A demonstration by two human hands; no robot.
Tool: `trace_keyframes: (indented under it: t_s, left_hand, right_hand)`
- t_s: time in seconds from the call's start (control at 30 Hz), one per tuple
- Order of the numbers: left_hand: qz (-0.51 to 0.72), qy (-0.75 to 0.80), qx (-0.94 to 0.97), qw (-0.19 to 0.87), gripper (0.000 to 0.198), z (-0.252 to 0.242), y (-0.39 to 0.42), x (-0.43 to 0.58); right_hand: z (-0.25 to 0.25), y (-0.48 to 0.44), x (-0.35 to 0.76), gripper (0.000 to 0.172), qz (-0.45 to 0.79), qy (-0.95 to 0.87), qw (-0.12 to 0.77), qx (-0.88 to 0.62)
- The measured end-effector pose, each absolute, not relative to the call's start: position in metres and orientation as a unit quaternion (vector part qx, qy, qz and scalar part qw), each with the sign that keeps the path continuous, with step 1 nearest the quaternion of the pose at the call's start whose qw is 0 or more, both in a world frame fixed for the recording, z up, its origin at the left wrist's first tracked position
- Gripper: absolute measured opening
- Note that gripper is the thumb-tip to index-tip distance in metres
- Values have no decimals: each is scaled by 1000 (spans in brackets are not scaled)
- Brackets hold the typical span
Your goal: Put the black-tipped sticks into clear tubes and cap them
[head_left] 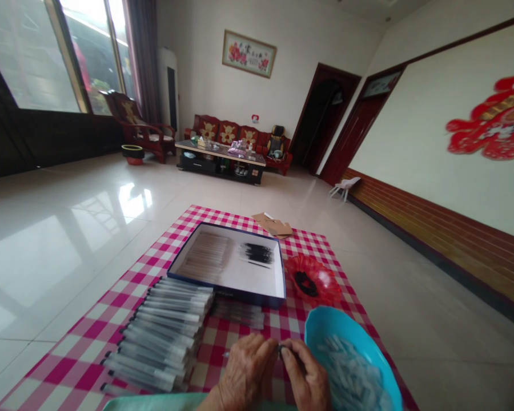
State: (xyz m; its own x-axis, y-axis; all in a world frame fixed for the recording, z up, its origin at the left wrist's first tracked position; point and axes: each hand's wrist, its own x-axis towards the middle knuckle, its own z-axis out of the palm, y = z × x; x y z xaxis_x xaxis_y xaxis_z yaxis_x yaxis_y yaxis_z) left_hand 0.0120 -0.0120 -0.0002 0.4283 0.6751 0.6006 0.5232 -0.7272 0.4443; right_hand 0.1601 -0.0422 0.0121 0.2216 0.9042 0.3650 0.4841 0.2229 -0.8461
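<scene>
My left hand is closed, its fingers wrapped round what looks like a clear pen barrel; only a faint tip sticks out on its left side. My right hand pinches a small black end piece between thumb and fingers, right against the left hand's fingertips. Left of the hands lies a stack of clear pens with black ends. Close by on the right, a blue bowl holds many translucent caps.
Behind the hands stands a shallow box with clear tubes and thin black refills. More clear barrels lie before it. A red bowl holds black pieces. Cardboard scraps lie on the checkered tablecloth.
</scene>
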Motion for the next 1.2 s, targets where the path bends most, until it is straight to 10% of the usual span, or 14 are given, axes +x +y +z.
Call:
trace_keyframes:
  t_s: [0.87,1.2]
  left_hand:
    - [337,399,851,54,13,13,-13,10]
    - [360,390,843,93,16,10,-14,9]
  right_hand:
    - [30,-32,149,51,268,-565,416,-660]
    - [33,-33,163,36,160,-704,392,-571]
